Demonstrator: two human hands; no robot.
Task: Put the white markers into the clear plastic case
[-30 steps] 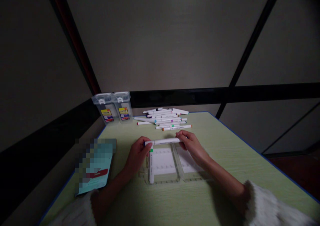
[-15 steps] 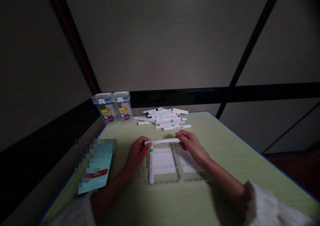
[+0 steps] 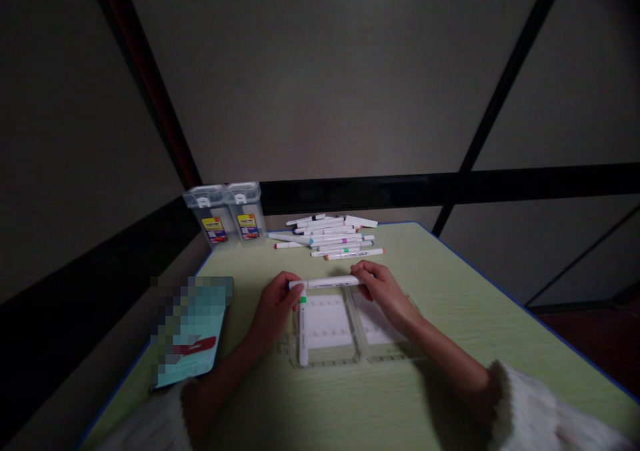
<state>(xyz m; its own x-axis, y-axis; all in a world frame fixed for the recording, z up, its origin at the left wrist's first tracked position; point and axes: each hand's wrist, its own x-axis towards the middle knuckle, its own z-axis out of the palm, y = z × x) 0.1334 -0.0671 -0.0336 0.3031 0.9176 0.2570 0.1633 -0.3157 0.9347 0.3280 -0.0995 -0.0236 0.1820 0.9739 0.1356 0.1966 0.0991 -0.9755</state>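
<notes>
A white marker [image 3: 331, 282] is held level between both hands, its dark end at the left. My left hand [image 3: 278, 302] pinches that end with thumb and fingers. At the other end, my right hand [image 3: 379, 286] is closed on the marker, its fingers covering the tip. Below it lies an opened clear plastic case [image 3: 327, 363] with two halves and white inserts. One white marker with a green band [image 3: 303, 334] lies along the case's left side, its top close to my left fingers. The right half is partly hidden by my right hand.
Several white markers [image 3: 340, 240] with coloured ends lie in a loose pile at the back of the table [image 3: 450, 304]. Two clear lidded boxes [image 3: 247, 214] with yellow labels stand at the back left. A teal packet [image 3: 203, 324], partly pixelated, lies at left. Walls enclose the back and left.
</notes>
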